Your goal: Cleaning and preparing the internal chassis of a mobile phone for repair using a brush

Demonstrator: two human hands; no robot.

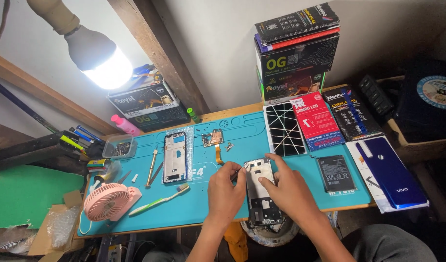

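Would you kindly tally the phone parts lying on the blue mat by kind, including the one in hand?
Phone frames: 2, one under the left hand and right hand, one lying apart
Circuit board with flex cable: 1
Battery: 1
Total: 4

- Both forearms come up from the bottom edge and angle in toward each other, so the hands sit close together, just apart.
- Left hand (pixel 225 187): back of hand up, wrist roughly straight, fingers curled forward. Thumb and index tips pinch together at the upper right of the hand.
- Right hand (pixel 287 187): back of hand up, wrist bent slightly inward. Fingers spread and extended toward the upper left, index reaching furthest, thumb pointing at the left hand.
- Both forearms bare, no sleeve visible at either wrist.
- Right knee or thigh in grey fabric shows at the lower right.
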